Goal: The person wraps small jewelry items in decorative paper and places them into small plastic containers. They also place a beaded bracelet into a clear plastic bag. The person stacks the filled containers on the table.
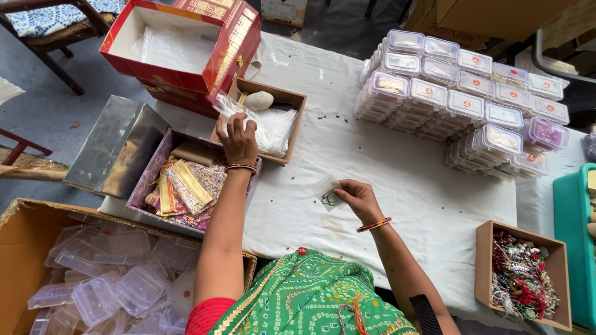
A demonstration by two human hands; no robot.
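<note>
My left hand [238,140] reaches into a brown cardboard box [297,101] and touches the clear plastic bags [268,127] piled in it. My right hand [358,197] holds a small clear pouch [327,193] with a small dark item inside, just above the white tablecloth [385,161]. Both wrists wear thin bangles. A pale stone-like lump [259,100] lies in the same box beyond my left fingers.
Stacks of lidded clear plastic boxes [462,99] fill the far right. A purple box of patterned fabric pouches [183,186] sits on the left, a red gift box [180,43] behind it. Empty clear boxes [102,282] fill a carton at lower left. A box of beaded threads [521,279] stands at lower right.
</note>
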